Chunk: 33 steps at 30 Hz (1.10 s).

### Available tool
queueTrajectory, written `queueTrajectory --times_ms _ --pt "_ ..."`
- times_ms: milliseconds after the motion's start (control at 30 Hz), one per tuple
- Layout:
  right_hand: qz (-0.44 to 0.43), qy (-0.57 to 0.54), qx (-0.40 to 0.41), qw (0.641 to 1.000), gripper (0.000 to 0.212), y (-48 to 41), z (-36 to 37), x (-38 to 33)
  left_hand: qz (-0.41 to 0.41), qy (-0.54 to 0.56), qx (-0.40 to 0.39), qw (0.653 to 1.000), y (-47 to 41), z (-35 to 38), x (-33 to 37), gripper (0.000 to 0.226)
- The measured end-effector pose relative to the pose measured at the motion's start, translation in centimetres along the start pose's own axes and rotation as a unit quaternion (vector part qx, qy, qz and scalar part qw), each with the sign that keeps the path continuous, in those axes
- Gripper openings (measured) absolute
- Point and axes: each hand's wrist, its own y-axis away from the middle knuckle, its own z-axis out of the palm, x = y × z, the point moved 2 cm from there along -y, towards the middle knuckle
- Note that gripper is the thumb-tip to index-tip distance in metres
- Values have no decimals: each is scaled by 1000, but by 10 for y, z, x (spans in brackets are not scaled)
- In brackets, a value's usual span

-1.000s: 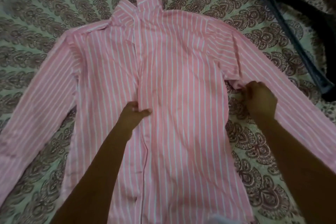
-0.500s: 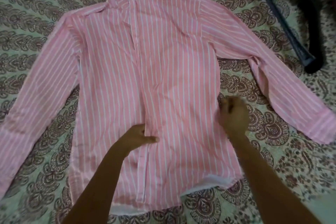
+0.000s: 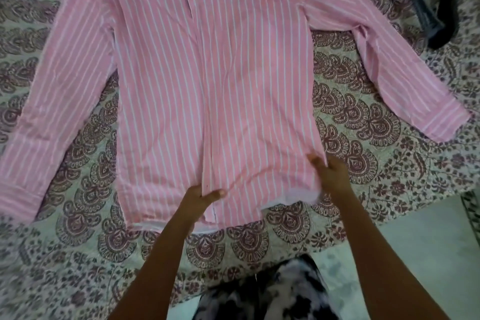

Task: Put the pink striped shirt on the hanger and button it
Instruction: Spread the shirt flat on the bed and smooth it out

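Observation:
The pink striped shirt (image 3: 207, 80) lies flat and front-up on a patterned bedspread, sleeves spread to both sides, its collar cut off by the top edge. My left hand (image 3: 200, 196) pinches the front placket near the hem, thumb on top of the cloth. My right hand (image 3: 330, 174) grips the shirt's right side seam just above the hem. A dark hanger (image 3: 420, 8) lies on the bedspread at the top right, apart from the shirt and partly out of view.
The patterned bedspread (image 3: 78, 254) covers the bed; its near edge runs across the lower right, with pale floor (image 3: 415, 254) beyond. Black-and-white patterned clothing on my body (image 3: 262, 293) shows at the bottom centre.
Both hands slid down the shirt toward the hem, the left along the placket, the right along the side seam. The view shifted so the collar left the frame.

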Motion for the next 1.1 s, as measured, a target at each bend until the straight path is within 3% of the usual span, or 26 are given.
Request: queueTrajectory --times_ms 67,167,267,333,467,567,667,767,967,1100 --pt "-4 -31 17 999 31 2 -14 7 -12 18 9 1000 6 2 -8 24" --pt "-22 59 68 996 45 3 -23 21 -6 5 18 1000 10 9 -23 30" --pt "-29 141 48 988 34 8 -23 31 23 -98 10 995 8 12 -41 39" --pt "-40 162 17 986 32 11 -23 37 34 -169 53 984 5 10 -48 41" --pt "-57 212 61 974 29 12 -29 41 24 -330 147 932 9 1 -45 41" --pt "-55 247 59 966 27 15 -32 43 31 -337 201 919 15 -10 -37 53" --pt "-34 207 102 972 25 16 -48 34 98 -312 240 914 19 -11 -12 40" --pt "-15 138 189 972 25 12 -77 27 171 -304 229 909 18 12 31 24" --pt "-7 59 317 947 34 -37 -164 33 274 -284 124 910 -16 140 135 17" --pt "8 7 381 925 45 -78 -222 36 306 -277 116 904 -46 233 197 15"
